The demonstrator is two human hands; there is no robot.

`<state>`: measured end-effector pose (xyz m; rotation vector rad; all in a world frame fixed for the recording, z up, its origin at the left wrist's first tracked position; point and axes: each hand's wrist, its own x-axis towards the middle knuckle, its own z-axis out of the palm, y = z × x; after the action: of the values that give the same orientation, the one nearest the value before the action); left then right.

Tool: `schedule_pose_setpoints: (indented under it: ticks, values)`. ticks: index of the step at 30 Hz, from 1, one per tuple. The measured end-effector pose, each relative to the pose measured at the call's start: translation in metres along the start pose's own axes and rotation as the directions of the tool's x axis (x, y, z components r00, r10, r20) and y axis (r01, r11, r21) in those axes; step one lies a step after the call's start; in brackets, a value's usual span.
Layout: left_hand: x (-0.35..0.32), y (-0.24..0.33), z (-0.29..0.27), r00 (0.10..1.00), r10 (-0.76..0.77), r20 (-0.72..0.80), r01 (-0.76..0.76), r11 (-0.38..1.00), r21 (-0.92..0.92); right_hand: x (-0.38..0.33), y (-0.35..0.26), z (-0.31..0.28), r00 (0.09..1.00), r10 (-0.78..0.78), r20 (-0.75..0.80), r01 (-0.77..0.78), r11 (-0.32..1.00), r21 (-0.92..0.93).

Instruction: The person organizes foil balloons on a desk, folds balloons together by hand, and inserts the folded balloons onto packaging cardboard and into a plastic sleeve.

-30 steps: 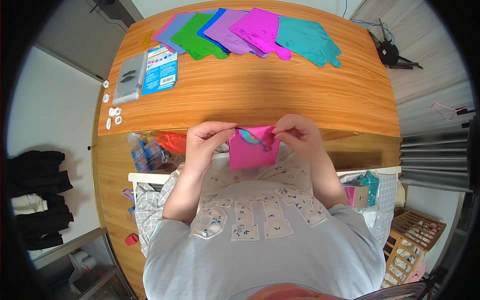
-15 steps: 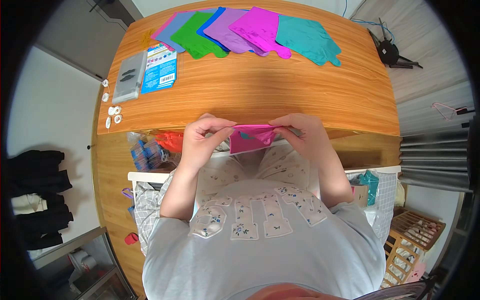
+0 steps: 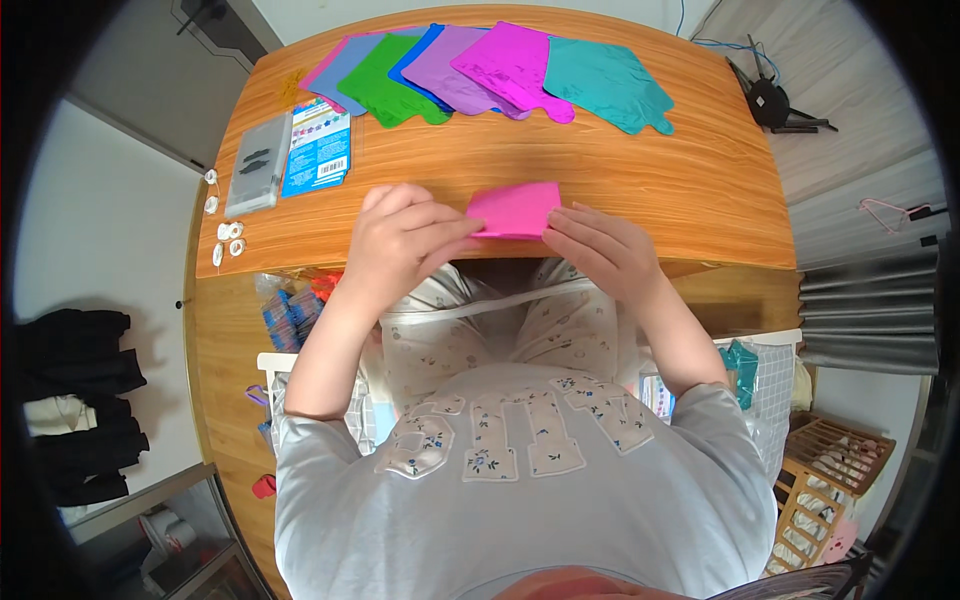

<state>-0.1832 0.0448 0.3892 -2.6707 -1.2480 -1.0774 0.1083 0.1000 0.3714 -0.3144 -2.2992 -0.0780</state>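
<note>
A bright pink foil balloon point(image 3: 514, 208), folded flat into a small rectangle, lies at the table's front edge in front of me. My left hand point(image 3: 405, 235) has its fingertips closed on the near left corner. At the near right corner, my right hand point(image 3: 605, 248) grips the edge with its fingers held close together; its thumb is hidden. Beyond them, flat foil balloons lie fanned out in a row, among them a green one point(image 3: 392, 82), a lilac one point(image 3: 455, 72), a magenta one point(image 3: 508, 68) and a teal one point(image 3: 608, 82).
On the table's left are a clear plastic case point(image 3: 255, 165), blue printed cards point(image 3: 318, 155) and several small white tape rolls point(image 3: 236, 230). A black stand point(image 3: 770, 100) is past the right edge. Below the table, an open drawer with packets point(image 3: 292, 318) shows at left.
Both hands have moved forward from over my lap onto the table edge with the pink foil balloon. It now lies flat, where before it hung pinched between my fingers.
</note>
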Motion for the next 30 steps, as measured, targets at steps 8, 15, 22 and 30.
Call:
schedule_pose_setpoints:
  ticks: [8, 15, 22, 30]
  values:
    - [-0.022, -0.029, 0.056, 0.980, 0.195, -0.048, -0.152, 0.877, 0.455, -0.041, 0.028, 0.043, 0.991, 0.014, 0.133, -0.004, 0.997, -0.077]
    - [-0.024, -0.035, 0.069, 0.993, 0.106, 0.043, -0.114, 0.895, 0.431, -0.050, 0.032, 0.052, 0.977, 0.050, 0.205, -0.032, 0.995, -0.093]
    - [0.004, -0.052, 0.043, 0.963, 0.060, 0.263, -0.087, 0.992, 0.093, -0.048, 0.034, 0.050, 0.968, 0.055, 0.243, -0.037, 0.996, -0.080]
    - [0.045, -0.024, 0.113, 0.967, -0.098, 0.233, 0.112, 0.993, -0.047, -0.050, 0.036, 0.047, 0.975, 0.033, 0.220, -0.009, 0.994, -0.109]
